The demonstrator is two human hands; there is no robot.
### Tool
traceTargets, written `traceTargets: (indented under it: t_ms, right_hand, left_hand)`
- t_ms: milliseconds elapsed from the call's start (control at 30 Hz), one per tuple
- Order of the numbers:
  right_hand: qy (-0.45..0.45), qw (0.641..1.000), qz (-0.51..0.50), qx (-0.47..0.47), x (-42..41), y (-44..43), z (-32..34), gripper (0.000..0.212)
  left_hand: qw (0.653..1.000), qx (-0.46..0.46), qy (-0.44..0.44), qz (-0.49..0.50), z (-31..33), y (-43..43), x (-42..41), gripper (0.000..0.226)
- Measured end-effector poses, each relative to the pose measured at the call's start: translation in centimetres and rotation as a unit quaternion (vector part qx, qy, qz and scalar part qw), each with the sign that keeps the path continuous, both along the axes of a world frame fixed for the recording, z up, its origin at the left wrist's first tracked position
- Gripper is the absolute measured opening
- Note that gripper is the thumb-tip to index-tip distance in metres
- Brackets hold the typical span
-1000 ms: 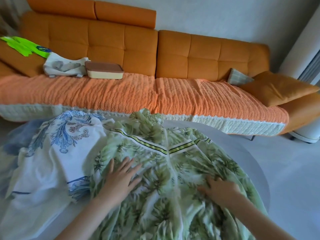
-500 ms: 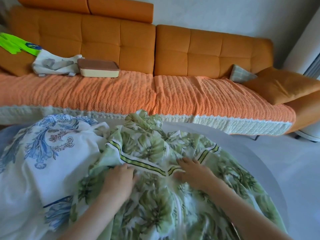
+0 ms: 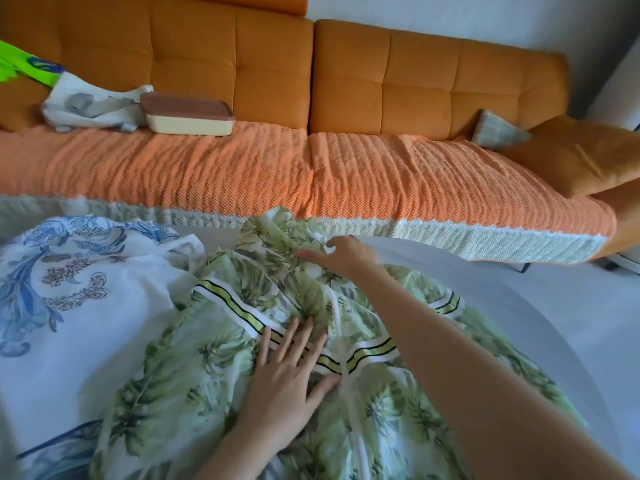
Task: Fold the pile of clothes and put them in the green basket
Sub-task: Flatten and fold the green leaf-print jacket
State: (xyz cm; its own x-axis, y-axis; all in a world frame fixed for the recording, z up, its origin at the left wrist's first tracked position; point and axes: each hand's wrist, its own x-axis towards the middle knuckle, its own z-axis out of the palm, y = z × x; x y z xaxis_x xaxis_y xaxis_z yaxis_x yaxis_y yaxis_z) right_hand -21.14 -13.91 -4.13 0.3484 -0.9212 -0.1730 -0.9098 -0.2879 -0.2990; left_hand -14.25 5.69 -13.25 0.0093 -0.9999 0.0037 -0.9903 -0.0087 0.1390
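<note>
A green leaf-print dress [image 3: 194, 372] with a yellow-and-black striped band lies spread over the round white table [image 3: 540, 306]. My left hand [image 3: 291, 372] presses flat on it near the band, fingers straight and spread. My right hand [image 3: 341, 252] reaches across to the bunched top of the dress at the table's far edge; its fingers lie on the fabric, and a grip cannot be made out. A white garment with blue floral print [image 3: 69, 306] lies beside the dress on the left. No green basket is in view.
An orange sofa [image 3: 381, 77] with a knitted orange cover stands behind the table. On it are a cream box with a brown lid [image 3: 188, 116], a grey-white cloth [image 3: 93, 107], a bright green item [image 3: 14, 64] and cushions [image 3: 575, 154] at the right.
My right hand moved from the striped band up to the bunched top of the dress. My left hand shifted right along the band and spread flat. The view tilted down and closer.
</note>
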Motion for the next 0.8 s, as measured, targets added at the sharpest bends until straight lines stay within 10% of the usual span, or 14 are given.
traceTargets:
  t_ms: [200,400,533,800]
  right_hand:
    - [-0.13,0.989,-0.075,-0.007,1.8,-1.6,-2.5,0.008]
    - [-0.401,0.892,-0.166,-0.127,-0.4,-4.9,3.4,0.032]
    - [-0.284,0.955,-0.083,0.016,-1.2,-3.4,2.4,0.065]
    - [-0.033,0.996,0.063,0.051,-9.4,3.1,-4.4,0.065]
  left_hand:
    - [0.999,-0.034,0.012,0.022,-0.2,-0.1,0.1,0.058]
    - [0.996,-0.064,0.016,0.053,-0.6,-0.2,0.3,0.063]
    - [0.997,-0.041,0.019,0.061,-0.2,-0.1,0.2,0.063]
    - [0.992,-0.055,0.097,0.063,0.4,-0.2,0.3,0.078]
